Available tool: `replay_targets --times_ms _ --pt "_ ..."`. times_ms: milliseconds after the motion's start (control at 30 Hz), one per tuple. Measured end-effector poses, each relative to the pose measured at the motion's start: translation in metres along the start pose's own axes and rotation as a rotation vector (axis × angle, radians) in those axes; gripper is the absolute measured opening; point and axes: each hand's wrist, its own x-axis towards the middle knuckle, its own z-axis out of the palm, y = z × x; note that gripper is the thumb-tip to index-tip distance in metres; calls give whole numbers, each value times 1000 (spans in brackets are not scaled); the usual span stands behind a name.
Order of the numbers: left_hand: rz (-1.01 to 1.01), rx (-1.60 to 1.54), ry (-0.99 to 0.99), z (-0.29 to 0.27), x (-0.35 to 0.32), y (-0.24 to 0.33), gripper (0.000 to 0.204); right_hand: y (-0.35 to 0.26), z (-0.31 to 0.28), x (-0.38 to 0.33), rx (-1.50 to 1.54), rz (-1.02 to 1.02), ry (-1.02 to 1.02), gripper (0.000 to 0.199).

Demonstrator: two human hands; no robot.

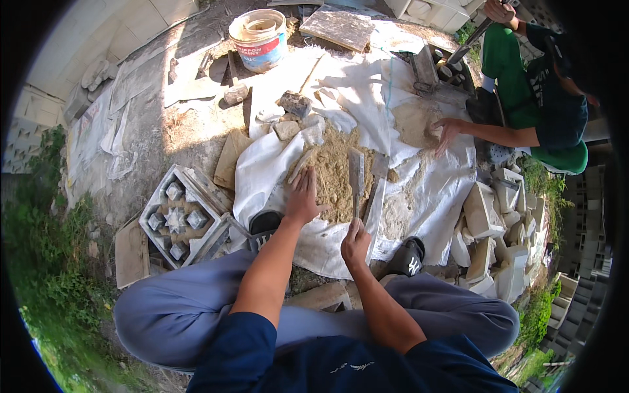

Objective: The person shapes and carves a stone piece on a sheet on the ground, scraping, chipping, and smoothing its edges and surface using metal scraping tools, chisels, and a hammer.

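Observation:
My left hand (303, 196) lies open, fingers stretched forward, at the left edge of a heap of damp sandy mix (337, 180). A pale strip shows by its fingertips; whether the hand presses on it I cannot tell. My right hand (355, 243) is closed round the thin handle of a narrow flat-bladed trowel (356, 169). Its grey blade points away from me and lies over the right part of the mix. Just right of the blade, a dark straight-edged board (376, 196) runs along the mix. White sacking (262, 173) is spread underneath.
A patterned star mould (175, 219) lies at left. Stones (295, 105), a mallet (234, 93) and a paint bucket (259, 42) are beyond the mix. Broken pale blocks (488, 223) are piled right. Another person's hand (448, 134) reaches over a second sand patch (414, 124).

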Motion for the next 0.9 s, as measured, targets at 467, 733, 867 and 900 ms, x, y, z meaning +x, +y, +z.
replay_targets --times_ms 467,733,867,900 --pt "-53 1 -109 -1 -3 1 130 1 -1 -6 -24 55 -38 49" --pt "-10 -20 -67 -1 2 4 130 36 7 -23 -318 210 -240 58" --pt "-38 31 -72 1 -1 -4 133 50 11 -16 -200 199 -187 67" --pt "-26 38 -55 4 -4 -6 132 44 11 -13 -204 198 -194 67"
